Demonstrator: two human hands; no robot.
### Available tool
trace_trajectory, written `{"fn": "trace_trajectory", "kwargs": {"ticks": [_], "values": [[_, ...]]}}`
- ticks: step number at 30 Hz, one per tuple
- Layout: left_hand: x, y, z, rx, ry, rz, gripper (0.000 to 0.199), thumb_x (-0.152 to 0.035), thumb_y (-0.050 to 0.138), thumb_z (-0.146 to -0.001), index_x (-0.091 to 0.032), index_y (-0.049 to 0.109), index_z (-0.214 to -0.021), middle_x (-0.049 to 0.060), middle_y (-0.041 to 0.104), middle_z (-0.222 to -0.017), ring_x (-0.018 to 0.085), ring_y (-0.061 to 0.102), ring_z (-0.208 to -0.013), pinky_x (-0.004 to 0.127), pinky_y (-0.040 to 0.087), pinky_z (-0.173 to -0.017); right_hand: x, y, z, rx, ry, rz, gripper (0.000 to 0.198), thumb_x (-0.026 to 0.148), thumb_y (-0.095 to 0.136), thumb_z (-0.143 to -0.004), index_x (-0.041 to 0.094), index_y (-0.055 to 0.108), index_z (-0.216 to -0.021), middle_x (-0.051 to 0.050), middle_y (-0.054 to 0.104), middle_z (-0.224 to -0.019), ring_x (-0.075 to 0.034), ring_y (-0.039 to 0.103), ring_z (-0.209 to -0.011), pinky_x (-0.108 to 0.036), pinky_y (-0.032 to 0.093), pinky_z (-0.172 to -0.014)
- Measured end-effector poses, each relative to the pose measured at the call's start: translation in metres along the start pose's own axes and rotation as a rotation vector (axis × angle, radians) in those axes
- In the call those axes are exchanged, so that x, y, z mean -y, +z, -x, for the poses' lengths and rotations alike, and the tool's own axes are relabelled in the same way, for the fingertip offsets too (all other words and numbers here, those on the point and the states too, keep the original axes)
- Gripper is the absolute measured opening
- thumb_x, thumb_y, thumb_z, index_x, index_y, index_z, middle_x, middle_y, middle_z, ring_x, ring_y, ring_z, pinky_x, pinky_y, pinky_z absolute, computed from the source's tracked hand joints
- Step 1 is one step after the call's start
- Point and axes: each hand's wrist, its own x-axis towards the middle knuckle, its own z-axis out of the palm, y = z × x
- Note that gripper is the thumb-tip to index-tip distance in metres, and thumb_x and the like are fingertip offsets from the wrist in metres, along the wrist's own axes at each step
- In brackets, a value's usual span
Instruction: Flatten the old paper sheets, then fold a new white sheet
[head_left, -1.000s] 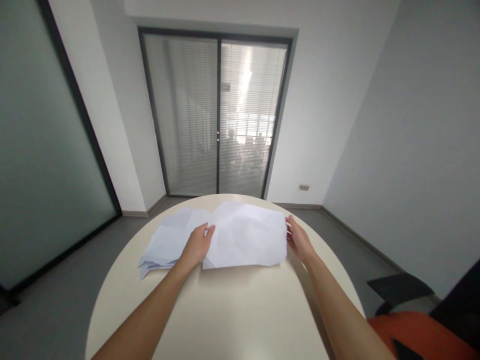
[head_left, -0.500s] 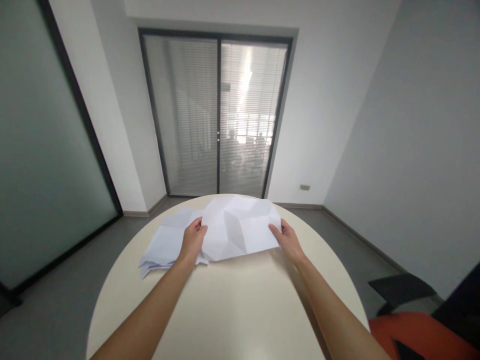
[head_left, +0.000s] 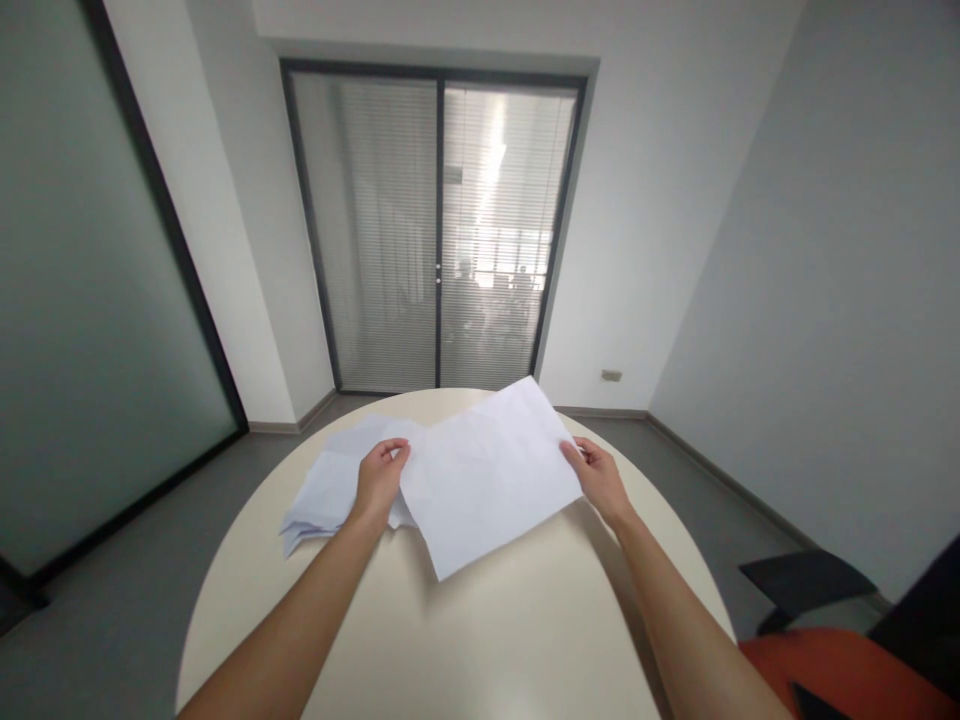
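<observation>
White paper (head_left: 487,480) spans the left hand (head_left: 381,480) and right hand (head_left: 601,482), each pinching an opposite edge. Light, even tension should flatten it without tearing.

Bare forearms (head_left: 296,620) extended forward, left grip (head_left: 380,480) pinched, right grip (head_left: 600,482) pinched

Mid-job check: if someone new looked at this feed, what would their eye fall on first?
Most likely the white rectangular paper sheet, held at a slant between the left hand and right hand over the rounded cream tabletop. Next might come the pile of creased white paper on the tabletop's left, then the orange-red chair seat at lower right.
</observation>
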Motion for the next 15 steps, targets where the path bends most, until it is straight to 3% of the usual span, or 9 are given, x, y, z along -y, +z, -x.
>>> {"fn": "trace_trajectory", "kwargs": {"ticks": [4, 7, 9, 11, 13, 15], "values": [[-0.003, -0.004, -0.002, 0.058, 0.194, -0.173, 0.016, -0.032, 0.064, -0.074, -0.019, 0.070, -0.080, 0.007, 0.074, -0.092, 0.024, 0.066, -0.095, 0.034, 0.049, -0.088, -0.009, -0.011, -0.007, -0.124, -0.030, 0.224, 0.059, 0.071, 0.072, -0.066, 0.015, 0.074, -0.085, -0.004, 0.067, -0.059, -0.016, 0.052, -0.049, -0.025, 0.033, -0.045], [0.006, -0.004, -0.002, 0.184, 0.230, -0.284, 0.022, -0.022, 0.061, -0.073, -0.021, 0.070, -0.093, 0.005, 0.073, -0.090, 0.021, 0.067, -0.086, 0.031, 0.050, -0.080, -0.011, -0.016, -0.007, -0.098, -0.071, 0.305, 0.057, 0.070, 0.069, -0.071, 0.015, 0.075, -0.084, -0.002, 0.065, -0.058, -0.014, 0.049, -0.049, -0.024, 0.031, -0.046], [0.014, -0.003, -0.001, 0.251, 0.173, -0.338, 0.033, -0.019, 0.063, -0.072, -0.021, 0.067, -0.104, 0.003, 0.072, -0.088, 0.017, 0.064, -0.069, 0.028, 0.049, -0.072, -0.012, -0.018, -0.005, -0.023, -0.065, 0.276, 0.055, 0.069, 0.068, -0.073, 0.015, 0.074, -0.084, -0.002, 0.065, -0.059, -0.014, 0.049, -0.051, -0.024, 0.032, -0.046], [0.020, 0.000, 0.003, 0.324, 0.022, -0.327, 0.040, -0.020, 0.064, -0.072, -0.019, 0.062, -0.113, 0.006, 0.072, -0.095, 0.014, 0.062, -0.059, 0.027, 0.048, -0.064, -0.011, -0.018, -0.003, 0.050, -0.049, 0.234, 0.054, 0.068, 0.070, -0.072, 0.014, 0.074, -0.082, -0.002, 0.065, -0.061, -0.014, 0.050, -0.053, -0.024, 0.033, -0.047], [0.022, 0.003, 0.010, 0.396, -0.065, -0.280, 0.045, -0.026, 0.067, -0.075, -0.018, 0.059, -0.119, 0.011, 0.071, -0.108, 0.014, 0.063, -0.059, 0.028, 0.049, -0.063, -0.008, -0.017, -0.001, 0.094, -0.042, 0.193, 0.053, 0.066, 0.073, -0.069, 0.014, 0.074, -0.078, -0.003, 0.065, -0.063, -0.015, 0.051, -0.055, -0.024, 0.034, -0.048], [0.019, 0.008, 0.020, 0.443, -0.049, -0.267, 0.050, -0.034, 0.072, -0.075, -0.020, 0.059, -0.121, 0.015, 0.069, -0.119, 0.016, 0.066, -0.068, 0.030, 0.050, -0.070, -0.004, -0.014, 0.002, 0.126, -0.031, 0.150, 0.052, 0.065, 0.076, -0.065, 0.014, 0.073, -0.074, -0.003, 0.065, -0.064, -0.014, 0.051, -0.055, -0.024, 0.034, -0.048]]}}
